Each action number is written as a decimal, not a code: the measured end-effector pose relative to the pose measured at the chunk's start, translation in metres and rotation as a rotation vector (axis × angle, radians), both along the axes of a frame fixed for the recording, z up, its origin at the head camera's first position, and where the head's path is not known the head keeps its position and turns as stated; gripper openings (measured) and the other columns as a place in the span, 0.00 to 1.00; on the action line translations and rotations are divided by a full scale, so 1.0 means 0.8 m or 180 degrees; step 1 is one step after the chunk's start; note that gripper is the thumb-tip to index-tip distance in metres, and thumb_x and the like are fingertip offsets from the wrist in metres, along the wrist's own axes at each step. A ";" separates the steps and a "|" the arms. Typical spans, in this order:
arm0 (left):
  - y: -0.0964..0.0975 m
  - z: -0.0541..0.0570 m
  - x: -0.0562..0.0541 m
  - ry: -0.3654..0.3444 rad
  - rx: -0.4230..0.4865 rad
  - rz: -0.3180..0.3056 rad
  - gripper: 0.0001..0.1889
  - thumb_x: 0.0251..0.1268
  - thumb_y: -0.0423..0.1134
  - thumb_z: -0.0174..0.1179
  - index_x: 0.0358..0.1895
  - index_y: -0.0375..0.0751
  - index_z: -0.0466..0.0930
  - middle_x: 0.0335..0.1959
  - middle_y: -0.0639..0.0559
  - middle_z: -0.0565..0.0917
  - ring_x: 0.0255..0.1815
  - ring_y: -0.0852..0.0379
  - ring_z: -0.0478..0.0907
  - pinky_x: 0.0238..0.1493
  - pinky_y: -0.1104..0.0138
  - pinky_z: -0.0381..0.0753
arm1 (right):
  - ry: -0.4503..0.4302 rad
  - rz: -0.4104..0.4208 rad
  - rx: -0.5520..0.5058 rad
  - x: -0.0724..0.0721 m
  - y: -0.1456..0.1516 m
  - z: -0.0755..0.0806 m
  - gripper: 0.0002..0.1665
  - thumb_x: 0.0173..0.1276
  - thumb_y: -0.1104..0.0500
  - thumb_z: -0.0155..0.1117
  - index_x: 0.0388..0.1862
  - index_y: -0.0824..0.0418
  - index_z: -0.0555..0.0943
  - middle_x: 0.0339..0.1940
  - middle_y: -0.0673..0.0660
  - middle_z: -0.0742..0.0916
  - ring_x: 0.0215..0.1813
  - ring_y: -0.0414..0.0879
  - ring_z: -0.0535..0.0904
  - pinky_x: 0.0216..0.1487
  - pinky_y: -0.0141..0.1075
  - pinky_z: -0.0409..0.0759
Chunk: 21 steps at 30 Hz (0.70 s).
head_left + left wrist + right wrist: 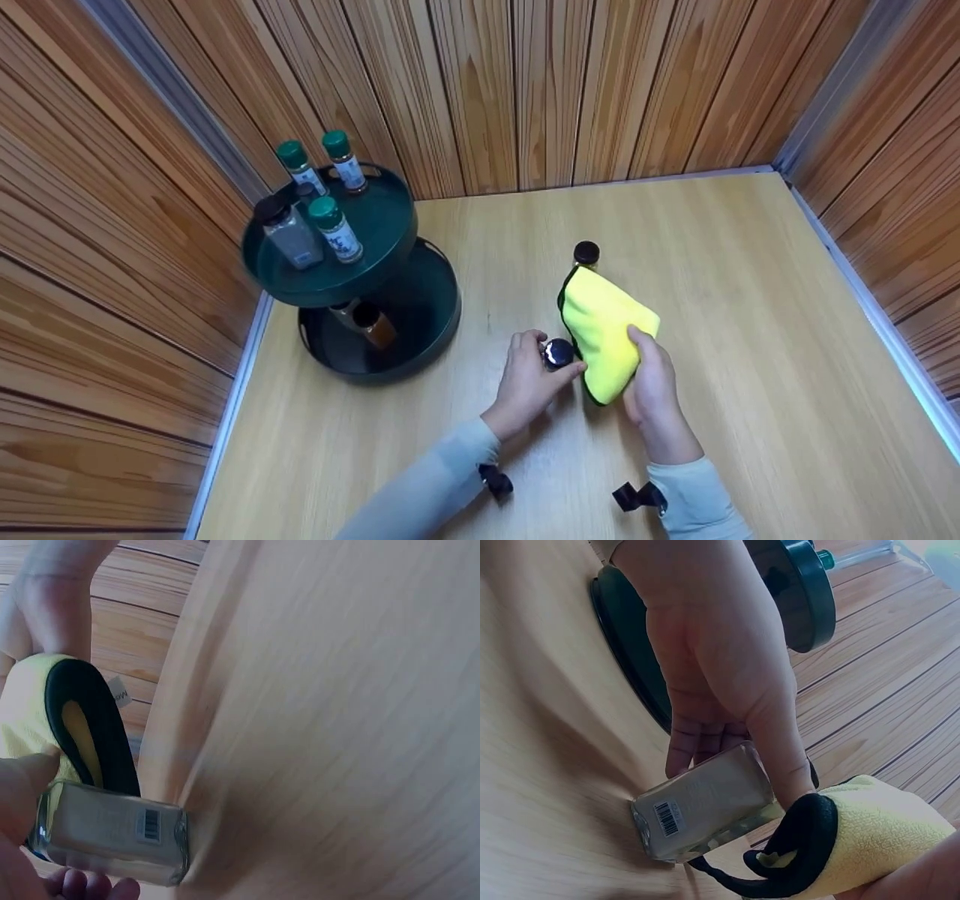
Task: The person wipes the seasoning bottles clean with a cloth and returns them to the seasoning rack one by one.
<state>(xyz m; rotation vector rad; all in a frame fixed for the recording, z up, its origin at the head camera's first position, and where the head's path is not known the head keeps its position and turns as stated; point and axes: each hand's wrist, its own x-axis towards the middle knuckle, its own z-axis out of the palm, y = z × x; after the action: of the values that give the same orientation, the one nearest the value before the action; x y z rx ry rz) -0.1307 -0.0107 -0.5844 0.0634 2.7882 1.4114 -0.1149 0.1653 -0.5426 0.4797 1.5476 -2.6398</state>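
Note:
In the head view my left hand point(525, 382) grips a square-sided glass jar with a dark lid point(558, 354). Its clear body and small barcode label show in the left wrist view, where the jar point(105, 829) lies between thumb and fingers, its base close to the table. My right hand point(652, 382) holds a folded yellow cloth with black edging point(611, 326), the thumb on top. The cloth's edge is right beside the jar point(705, 799) in the right wrist view. Behind the cloth stands another dark-lidded jar point(586, 253), its body mostly hidden.
A dark green two-tier round rack point(375, 367) stands at the left. Its upper tray carries several bottles, some green-capped point(341, 232), and a dark-lidded grey jar point(291, 236). A brown-filled jar point(373, 326) is on the lower tray. Wood-panelled walls point(487, 97) enclose the table.

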 end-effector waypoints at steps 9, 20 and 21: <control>-0.005 0.012 0.001 -0.0022 0.0209 -0.0155 0.31 0.55 0.48 0.77 0.57 0.41 0.73 0.54 0.47 0.78 0.54 0.57 0.75 0.60 0.62 0.77 | 0.0087 0.0077 0.0022 0.001 -0.001 0.003 0.28 0.83 0.49 0.45 0.71 0.66 0.64 0.60 0.56 0.80 0.62 0.47 0.78 0.64 0.38 0.76; -0.021 0.020 -0.006 -0.0193 0.0460 -0.0589 0.23 0.55 0.38 0.77 0.55 0.47 0.83 0.53 0.52 0.86 0.59 0.50 0.82 0.60 0.62 0.79 | 0.0251 0.0219 0.0258 0.000 -0.015 0.006 0.21 0.82 0.53 0.49 0.54 0.71 0.75 0.38 0.56 0.86 0.40 0.45 0.84 0.45 0.37 0.83; -0.023 0.021 -0.006 -0.0216 0.0456 -0.0625 0.22 0.55 0.38 0.77 0.55 0.50 0.83 0.53 0.54 0.86 0.60 0.50 0.82 0.60 0.63 0.79 | 0.0231 0.0235 0.0318 -0.001 -0.016 0.006 0.20 0.82 0.54 0.50 0.50 0.71 0.77 0.35 0.56 0.87 0.37 0.45 0.84 0.42 0.37 0.84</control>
<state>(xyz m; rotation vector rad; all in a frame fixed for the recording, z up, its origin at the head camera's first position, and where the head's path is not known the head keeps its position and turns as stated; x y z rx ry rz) -0.1354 -0.0290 -0.5678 0.2774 2.5422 1.5293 -0.1155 0.1522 -0.5380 0.3282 1.6898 -2.5616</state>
